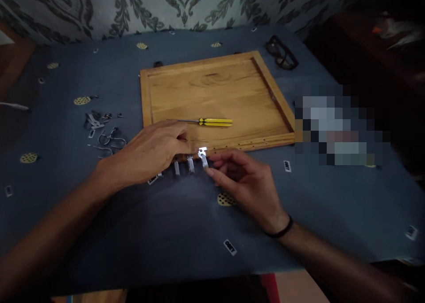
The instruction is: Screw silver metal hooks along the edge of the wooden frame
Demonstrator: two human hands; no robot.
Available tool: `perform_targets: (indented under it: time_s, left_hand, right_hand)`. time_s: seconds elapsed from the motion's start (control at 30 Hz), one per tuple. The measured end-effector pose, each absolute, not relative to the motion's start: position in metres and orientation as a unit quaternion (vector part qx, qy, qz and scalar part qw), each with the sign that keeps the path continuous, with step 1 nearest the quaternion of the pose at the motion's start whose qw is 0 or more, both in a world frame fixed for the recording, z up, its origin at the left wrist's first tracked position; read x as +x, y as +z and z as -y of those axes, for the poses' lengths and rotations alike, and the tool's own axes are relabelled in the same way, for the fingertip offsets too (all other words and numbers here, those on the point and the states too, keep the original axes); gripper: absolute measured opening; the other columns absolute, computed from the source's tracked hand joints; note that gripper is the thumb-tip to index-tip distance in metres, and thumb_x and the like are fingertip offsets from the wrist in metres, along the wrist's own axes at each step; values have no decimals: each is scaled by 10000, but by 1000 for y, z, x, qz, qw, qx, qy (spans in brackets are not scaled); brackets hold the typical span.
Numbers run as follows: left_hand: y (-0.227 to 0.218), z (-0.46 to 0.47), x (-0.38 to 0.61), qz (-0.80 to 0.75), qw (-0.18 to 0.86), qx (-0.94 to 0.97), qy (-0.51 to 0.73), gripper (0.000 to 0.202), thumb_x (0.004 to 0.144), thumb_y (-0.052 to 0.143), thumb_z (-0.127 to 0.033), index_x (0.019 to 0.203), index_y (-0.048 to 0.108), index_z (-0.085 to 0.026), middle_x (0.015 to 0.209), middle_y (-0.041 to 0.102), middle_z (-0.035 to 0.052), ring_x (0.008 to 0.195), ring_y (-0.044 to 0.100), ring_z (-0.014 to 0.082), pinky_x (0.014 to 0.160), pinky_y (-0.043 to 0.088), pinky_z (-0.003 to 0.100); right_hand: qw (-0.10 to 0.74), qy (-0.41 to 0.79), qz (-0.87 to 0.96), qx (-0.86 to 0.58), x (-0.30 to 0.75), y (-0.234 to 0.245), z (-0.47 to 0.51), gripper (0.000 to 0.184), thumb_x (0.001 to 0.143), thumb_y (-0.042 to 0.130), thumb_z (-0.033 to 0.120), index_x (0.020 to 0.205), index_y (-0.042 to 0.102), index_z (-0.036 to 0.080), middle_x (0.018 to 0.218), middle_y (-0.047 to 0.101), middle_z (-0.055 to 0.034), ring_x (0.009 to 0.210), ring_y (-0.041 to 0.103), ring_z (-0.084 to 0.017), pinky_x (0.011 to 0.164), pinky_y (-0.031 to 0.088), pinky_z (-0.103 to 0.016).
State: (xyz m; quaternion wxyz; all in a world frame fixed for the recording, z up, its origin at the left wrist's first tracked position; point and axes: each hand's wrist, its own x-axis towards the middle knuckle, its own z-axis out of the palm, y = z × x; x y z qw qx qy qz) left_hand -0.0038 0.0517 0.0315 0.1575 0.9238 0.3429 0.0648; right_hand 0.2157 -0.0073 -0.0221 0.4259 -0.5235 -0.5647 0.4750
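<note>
A wooden panel (pixel 229 95) lies flat on a blue patterned cloth (pixel 172 219), and a yellow-handled screwdriver (pixel 212 122) rests on it near its front rail. My left hand (pixel 156 150) sits palm down at the panel's front edge with curled fingers; what they press on is hidden. My right hand (pixel 242 179) pinches a small shiny metal bracket (pixel 202 156) between thumb and fingers, right at the panel's edge. Two more metal brackets (pixel 183 165) lie on the cloth between my hands.
A heap of metal hooks and fittings (pixel 102 128) lies to the left of the panel. Dark glasses (pixel 281 52) lie at the panel's far right corner. A blurred-out patch (pixel 335 126) sits to the right. A patterned wall runs behind the table.
</note>
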Motion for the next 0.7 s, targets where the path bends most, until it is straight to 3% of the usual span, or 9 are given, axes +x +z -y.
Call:
perform_targets:
  time_s: [0.2,0.7]
  left_hand:
    - [28,-52,-5,-337,153,926,72,436,1041,356,-171,974,783,-227,893,592,45,856,554,194,697,372,311]
    - [30,-50,-4,-342,157,924,61,442,1034,340,-177,917,765,-211,886,570,52,854,507,205,714,357,323]
  right_hand:
    - [411,424,635,-498,216,-22,7,89,826,771,274,794,741,196,713,693,-2,600,597,-96,539,491,-209]
    - [383,403,656,-510,218,-18,9,113,869,738,252,771,725,197,684,667,17,576,577,-89,547,472,-215]
